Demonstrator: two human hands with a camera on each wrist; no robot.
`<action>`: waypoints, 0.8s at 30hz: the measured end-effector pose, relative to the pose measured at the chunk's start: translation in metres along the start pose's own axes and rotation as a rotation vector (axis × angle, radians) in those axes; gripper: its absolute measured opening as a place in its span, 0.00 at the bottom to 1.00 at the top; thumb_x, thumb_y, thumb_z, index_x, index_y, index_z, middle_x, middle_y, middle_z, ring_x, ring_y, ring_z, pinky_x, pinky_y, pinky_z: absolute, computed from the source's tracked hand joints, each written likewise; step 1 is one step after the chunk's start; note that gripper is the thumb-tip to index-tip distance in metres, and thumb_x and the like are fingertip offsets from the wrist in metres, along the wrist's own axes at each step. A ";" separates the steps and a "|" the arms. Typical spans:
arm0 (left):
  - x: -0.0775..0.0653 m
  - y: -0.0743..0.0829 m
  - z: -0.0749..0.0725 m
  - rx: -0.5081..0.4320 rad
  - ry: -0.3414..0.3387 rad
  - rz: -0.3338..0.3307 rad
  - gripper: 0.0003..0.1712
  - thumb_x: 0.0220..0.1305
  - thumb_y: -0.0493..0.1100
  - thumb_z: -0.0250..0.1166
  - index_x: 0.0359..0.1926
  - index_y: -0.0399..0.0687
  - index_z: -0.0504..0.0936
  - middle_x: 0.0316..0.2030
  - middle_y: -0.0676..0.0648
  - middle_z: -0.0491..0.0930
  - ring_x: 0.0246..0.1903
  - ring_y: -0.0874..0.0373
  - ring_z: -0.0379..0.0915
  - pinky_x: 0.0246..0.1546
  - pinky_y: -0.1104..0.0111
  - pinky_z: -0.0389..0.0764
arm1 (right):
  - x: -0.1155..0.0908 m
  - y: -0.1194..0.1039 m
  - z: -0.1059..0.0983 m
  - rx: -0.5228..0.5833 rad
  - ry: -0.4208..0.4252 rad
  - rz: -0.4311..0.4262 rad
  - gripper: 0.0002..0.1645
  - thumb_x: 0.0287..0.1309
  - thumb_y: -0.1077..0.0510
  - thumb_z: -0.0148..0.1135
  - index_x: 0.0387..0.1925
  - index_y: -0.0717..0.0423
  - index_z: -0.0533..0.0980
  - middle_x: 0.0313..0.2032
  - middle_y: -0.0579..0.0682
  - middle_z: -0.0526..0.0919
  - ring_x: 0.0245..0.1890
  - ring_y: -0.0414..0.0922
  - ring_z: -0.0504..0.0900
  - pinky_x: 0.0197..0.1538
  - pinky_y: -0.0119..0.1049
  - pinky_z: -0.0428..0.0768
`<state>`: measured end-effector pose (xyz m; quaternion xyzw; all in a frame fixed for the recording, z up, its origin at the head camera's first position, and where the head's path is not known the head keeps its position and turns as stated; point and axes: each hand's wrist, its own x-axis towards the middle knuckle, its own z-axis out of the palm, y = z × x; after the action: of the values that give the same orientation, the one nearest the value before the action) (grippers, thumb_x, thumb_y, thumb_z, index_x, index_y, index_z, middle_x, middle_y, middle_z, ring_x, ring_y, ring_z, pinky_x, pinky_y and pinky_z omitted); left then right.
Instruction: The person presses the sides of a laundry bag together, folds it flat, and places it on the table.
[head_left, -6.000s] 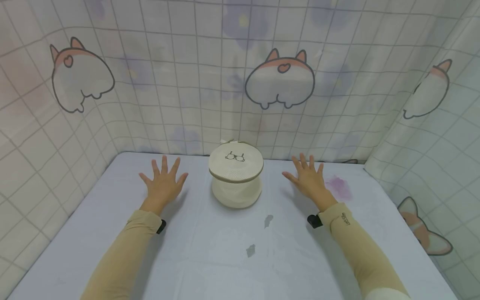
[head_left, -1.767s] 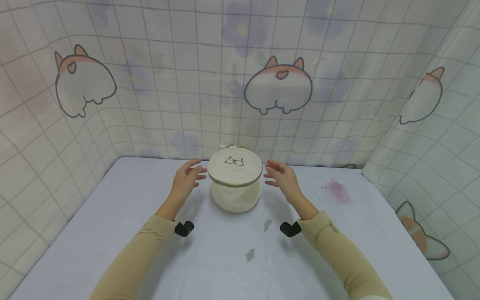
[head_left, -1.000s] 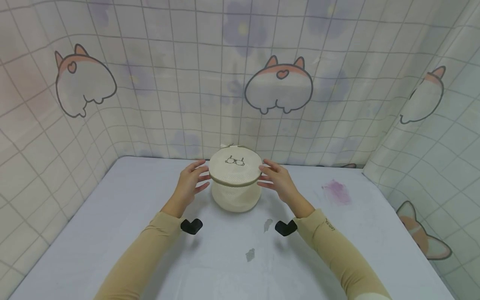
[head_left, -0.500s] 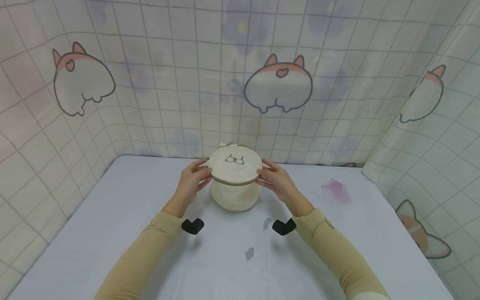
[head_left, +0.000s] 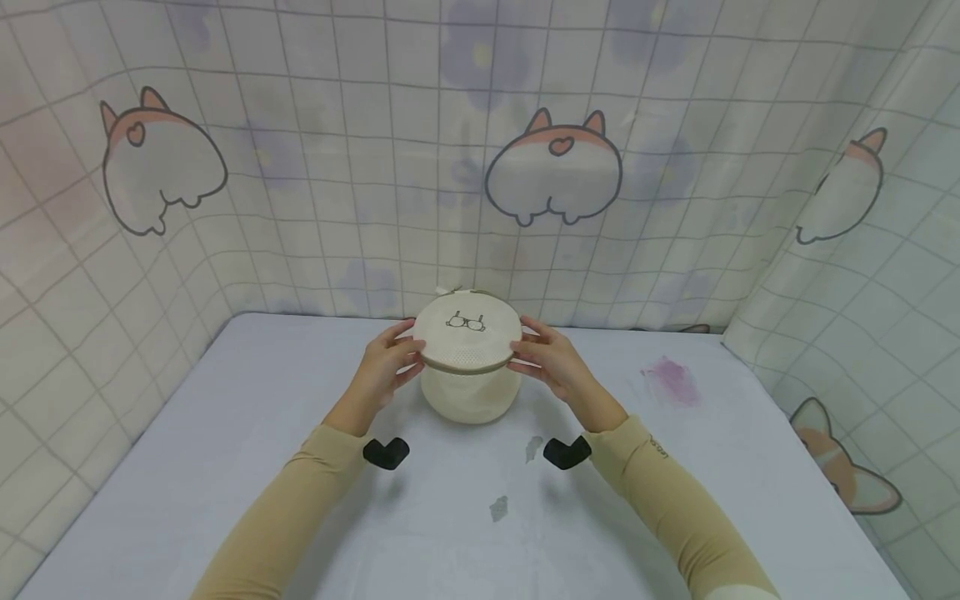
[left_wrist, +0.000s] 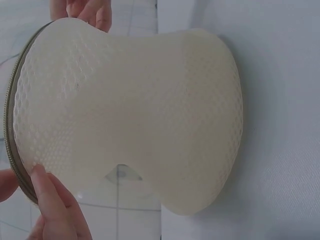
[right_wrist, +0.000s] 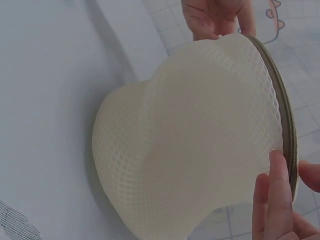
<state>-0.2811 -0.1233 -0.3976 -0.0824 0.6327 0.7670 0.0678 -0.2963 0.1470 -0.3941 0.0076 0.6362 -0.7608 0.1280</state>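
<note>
A cream mesh laundry bag point(head_left: 471, 396), round and zipped along its top rim, stands on the white-covered table point(head_left: 420, 533). Its flat lid carries a small drawing of glasses. At the left side of the rim, my left hand point(head_left: 381, 365) pinches the edge, thumb above and fingers below. My right hand point(head_left: 553, 363) pinches the opposite side in the same way. Both wrist views show the zipper point(right_wrist: 285, 110) running between thumb and fingers. The mesh wall point(left_wrist: 125, 100) sags inward at its middle, and the bag's base is down on the cloth.
A curtain point(head_left: 360, 167) with a grid and corgi drawings hangs behind the table and along both sides. On the tablecloth, a pink stain point(head_left: 671, 382) lies to the right, with a grey patch point(head_left: 498, 508) nearer the front.
From lying spread flat on the table, both hands have come inward to the bag and taken hold of its rim on either side. The bag stays in about the same place.
</note>
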 end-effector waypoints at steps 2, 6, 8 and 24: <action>0.000 0.000 0.000 -0.002 -0.006 0.004 0.37 0.72 0.34 0.62 0.78 0.47 0.63 0.61 0.41 0.67 0.33 0.65 0.77 0.41 0.75 0.83 | 0.000 0.000 0.001 -0.003 0.007 0.004 0.42 0.71 0.71 0.56 0.80 0.56 0.54 0.70 0.67 0.64 0.39 0.40 0.85 0.46 0.35 0.86; 0.000 0.000 -0.001 0.000 -0.013 0.006 0.37 0.72 0.34 0.63 0.78 0.47 0.62 0.65 0.39 0.66 0.34 0.65 0.77 0.43 0.75 0.83 | 0.000 0.000 0.001 -0.008 0.010 0.011 0.42 0.71 0.71 0.56 0.80 0.56 0.53 0.70 0.67 0.64 0.39 0.41 0.85 0.47 0.35 0.85; -0.001 0.000 -0.001 0.004 -0.014 0.007 0.37 0.71 0.34 0.63 0.78 0.47 0.63 0.66 0.39 0.66 0.34 0.65 0.77 0.44 0.74 0.83 | 0.000 0.000 0.001 -0.010 0.009 0.016 0.42 0.71 0.71 0.57 0.81 0.56 0.53 0.71 0.67 0.63 0.39 0.41 0.85 0.47 0.36 0.85; 0.000 0.000 -0.001 0.039 -0.026 0.022 0.36 0.71 0.33 0.63 0.77 0.47 0.63 0.58 0.42 0.69 0.36 0.63 0.76 0.41 0.76 0.82 | 0.001 0.002 -0.001 0.005 -0.009 0.014 0.42 0.71 0.72 0.56 0.81 0.56 0.53 0.70 0.68 0.63 0.39 0.41 0.85 0.47 0.35 0.86</action>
<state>-0.2809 -0.1242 -0.3979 -0.0641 0.6475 0.7562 0.0693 -0.2969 0.1477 -0.3967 0.0092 0.6337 -0.7615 0.1362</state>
